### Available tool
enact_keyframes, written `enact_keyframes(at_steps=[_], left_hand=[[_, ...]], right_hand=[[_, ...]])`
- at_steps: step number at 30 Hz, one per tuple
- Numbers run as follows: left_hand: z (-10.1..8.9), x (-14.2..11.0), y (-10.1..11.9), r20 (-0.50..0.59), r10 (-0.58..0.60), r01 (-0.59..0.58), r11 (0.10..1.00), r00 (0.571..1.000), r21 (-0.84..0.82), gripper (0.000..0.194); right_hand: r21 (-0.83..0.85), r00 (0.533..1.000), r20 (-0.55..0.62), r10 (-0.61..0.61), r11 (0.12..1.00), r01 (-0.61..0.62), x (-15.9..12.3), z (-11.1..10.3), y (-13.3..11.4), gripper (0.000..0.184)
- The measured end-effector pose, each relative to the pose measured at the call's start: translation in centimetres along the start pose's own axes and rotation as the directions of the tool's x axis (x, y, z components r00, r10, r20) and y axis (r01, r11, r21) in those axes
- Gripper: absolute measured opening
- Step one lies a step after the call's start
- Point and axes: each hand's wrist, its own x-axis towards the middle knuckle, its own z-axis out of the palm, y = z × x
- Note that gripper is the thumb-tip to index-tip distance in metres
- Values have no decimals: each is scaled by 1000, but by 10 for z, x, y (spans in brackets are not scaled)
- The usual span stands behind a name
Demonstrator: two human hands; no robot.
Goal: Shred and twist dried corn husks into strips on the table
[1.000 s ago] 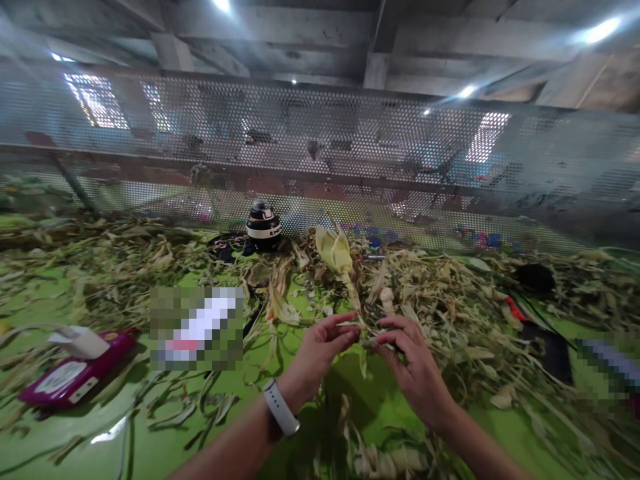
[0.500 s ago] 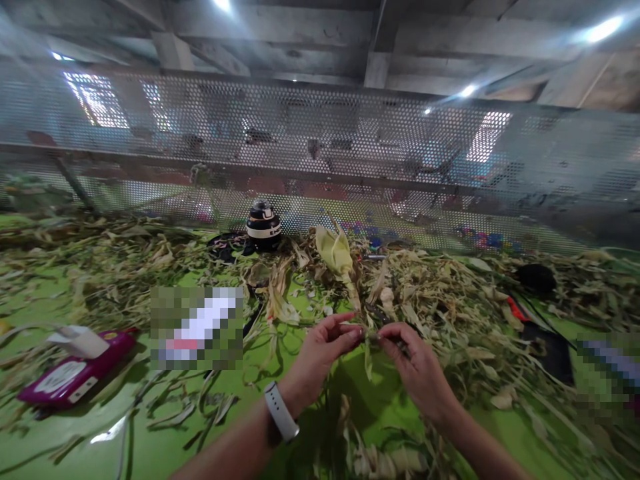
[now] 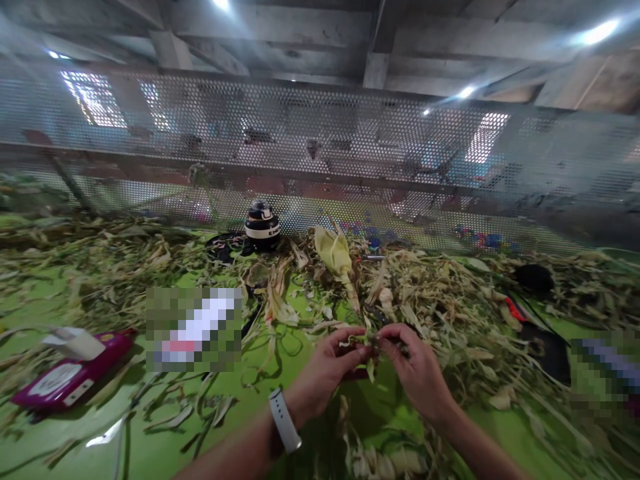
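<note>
Our left hand (image 3: 320,375) now sits nearer our right hand (image 3: 417,373), both pinched nearly closed on 1 leafy strip (image 3: 371,371), bringing the 2 grips almost together.

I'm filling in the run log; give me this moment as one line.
left hand: pinching green strip | right hand: fingers at same strip | magenta device: on green table, left side
</note>
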Motion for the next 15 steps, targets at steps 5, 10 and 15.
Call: enact_keyframes(at_steps=[5, 10, 15], left_hand=[[1, -2, -4, -25, -27, 27, 999, 999, 21, 40], [4, -4, -2, -38, -28, 29, 999, 999, 39, 37], [3, -5, -3, -7, 10, -11, 1000, 1000, -24, 32]], right_hand=[[-171, 967, -103, -235, 961, 216, -2, 1, 5, 9], [-374, 865, -50, -500, 812, 448, 0, 2, 10, 8], [-420, 816, 4, -577, 740, 526, 2, 0, 11, 13]])
